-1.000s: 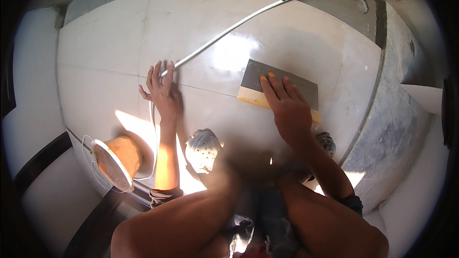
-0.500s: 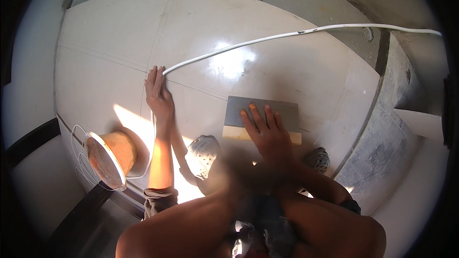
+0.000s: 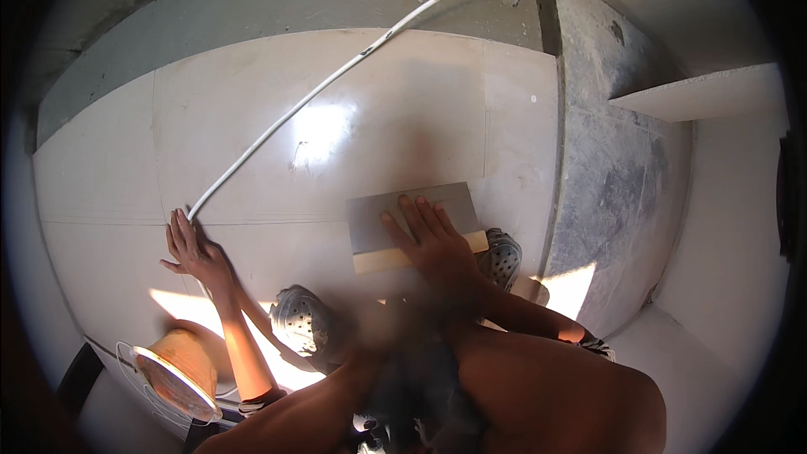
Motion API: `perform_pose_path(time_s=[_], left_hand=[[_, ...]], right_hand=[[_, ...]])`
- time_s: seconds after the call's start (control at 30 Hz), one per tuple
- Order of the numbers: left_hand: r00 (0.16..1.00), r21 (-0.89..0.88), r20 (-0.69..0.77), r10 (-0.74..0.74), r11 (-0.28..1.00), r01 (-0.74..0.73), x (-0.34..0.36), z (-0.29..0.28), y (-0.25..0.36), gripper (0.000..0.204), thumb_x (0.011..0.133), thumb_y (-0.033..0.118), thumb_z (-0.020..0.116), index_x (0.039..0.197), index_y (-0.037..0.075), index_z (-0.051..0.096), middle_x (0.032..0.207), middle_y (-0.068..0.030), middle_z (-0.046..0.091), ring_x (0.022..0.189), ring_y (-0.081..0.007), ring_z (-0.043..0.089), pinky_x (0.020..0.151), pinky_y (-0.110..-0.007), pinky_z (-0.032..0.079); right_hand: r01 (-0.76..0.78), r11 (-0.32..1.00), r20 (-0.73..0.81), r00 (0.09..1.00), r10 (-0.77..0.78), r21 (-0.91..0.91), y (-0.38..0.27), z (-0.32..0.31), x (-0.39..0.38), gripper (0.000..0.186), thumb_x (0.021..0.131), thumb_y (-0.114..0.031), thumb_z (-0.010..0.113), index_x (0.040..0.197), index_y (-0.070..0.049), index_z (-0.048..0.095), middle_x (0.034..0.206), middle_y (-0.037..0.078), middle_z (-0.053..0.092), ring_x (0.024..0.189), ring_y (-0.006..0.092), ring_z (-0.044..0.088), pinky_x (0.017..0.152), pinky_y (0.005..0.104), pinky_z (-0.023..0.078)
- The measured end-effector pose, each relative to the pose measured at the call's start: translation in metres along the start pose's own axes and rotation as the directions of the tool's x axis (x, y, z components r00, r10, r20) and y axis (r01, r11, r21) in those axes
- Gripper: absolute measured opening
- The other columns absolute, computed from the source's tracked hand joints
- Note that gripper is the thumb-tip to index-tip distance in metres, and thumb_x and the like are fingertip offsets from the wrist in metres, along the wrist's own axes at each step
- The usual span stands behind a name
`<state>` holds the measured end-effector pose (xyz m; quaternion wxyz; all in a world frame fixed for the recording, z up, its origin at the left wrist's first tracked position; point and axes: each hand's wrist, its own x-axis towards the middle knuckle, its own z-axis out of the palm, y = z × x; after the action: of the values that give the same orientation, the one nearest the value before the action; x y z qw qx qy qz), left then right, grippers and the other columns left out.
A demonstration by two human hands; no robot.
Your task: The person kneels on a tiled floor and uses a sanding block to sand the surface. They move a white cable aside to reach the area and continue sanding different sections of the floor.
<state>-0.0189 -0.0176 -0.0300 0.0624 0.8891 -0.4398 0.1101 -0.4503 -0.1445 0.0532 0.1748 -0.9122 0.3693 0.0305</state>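
My left hand (image 3: 197, 248) rests at the lower left of the large pale tiles (image 3: 109, 176), fingers stretched over the white cable (image 3: 277, 124). My right hand (image 3: 429, 240) lies with spread fingers on the wide grey blade (image 3: 370, 210) of a flat tool with a pale wooden strip (image 3: 378, 261) along its near side. Those fingertips are stained orange. The tool lies on the tiles at centre, just in front of my feet, between the left grey perforated clog (image 3: 294, 315) and the right one (image 3: 503, 252).
An orange-brown bucket (image 3: 181, 361) with a white rim and loops of thin white wire is at the lower left. Grey unfinished strips (image 3: 597, 185) border the tiles at the back and right. A pale ledge (image 3: 706, 92) juts out at the right, beside plain walls.
My view has shifted, moving the scene leftward. My left fingers, earlier arched, now lie flatter. The tool under my right hand has turned anticlockwise, its right end now higher in view.
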Motion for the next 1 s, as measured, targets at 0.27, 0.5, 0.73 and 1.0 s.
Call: perform_pose_path(time_s=[0.27,0.5,0.73,1.0], left_hand=[[0.991,-0.163,0.048,0.125,0.980,-0.116,-0.045,-0.071,0.145,0.075,0.106,0.031,0.051,0.172,0.007,0.026,0.180,-0.0260,0.011,0.164,-0.0531,0.006,0.122,-0.077,-0.004],[0.382,-0.824,0.320,0.867,0.454,-0.338,-0.055,-0.130,0.247,0.073,0.092,0.023,0.076,0.158,0.005,0.052,0.161,-0.0209,0.053,0.154,-0.0375,0.045,0.127,-0.058,0.034],[0.450,-0.650,0.268,0.852,0.505,-0.567,-0.079,-0.098,0.243,0.070,0.088,-0.002,0.064,0.156,0.005,0.055,0.163,-0.0202,0.051,0.152,-0.0362,0.048,0.123,-0.049,0.044],[0.473,-0.648,0.281,0.835,0.528,-0.548,-0.068,-0.103,0.246,0.063,0.088,-0.001,0.061,0.150,0.008,0.062,0.159,-0.0151,0.057,0.146,-0.0314,0.057,0.118,-0.046,0.051]], right_hand=[[-0.081,0.989,-0.010,0.997,0.083,0.126,-0.013,-0.003,-0.022,0.059,0.097,-0.018,0.063,0.154,-0.004,0.055,0.163,0.026,0.047,0.153,0.0426,0.045,0.123,0.0552,0.041],[-0.189,0.957,-0.075,0.975,0.209,0.219,-0.007,0.003,-0.025,0.057,0.097,-0.024,0.065,0.152,-0.013,0.060,0.160,0.023,0.050,0.147,0.0461,0.049,0.121,0.0630,0.039],[-0.254,0.960,-0.133,0.962,0.239,-0.114,0.019,-0.012,-0.042,0.051,0.098,-0.015,0.061,0.148,-0.005,0.060,0.156,0.023,0.054,0.147,0.0443,0.052,0.118,0.0525,0.047],[-0.231,0.973,-0.180,0.957,0.229,0.013,0.023,0.005,-0.038,0.052,0.094,-0.007,0.063,0.145,-0.002,0.062,0.155,0.025,0.055,0.141,0.0431,0.058,0.102,0.0410,0.061]])
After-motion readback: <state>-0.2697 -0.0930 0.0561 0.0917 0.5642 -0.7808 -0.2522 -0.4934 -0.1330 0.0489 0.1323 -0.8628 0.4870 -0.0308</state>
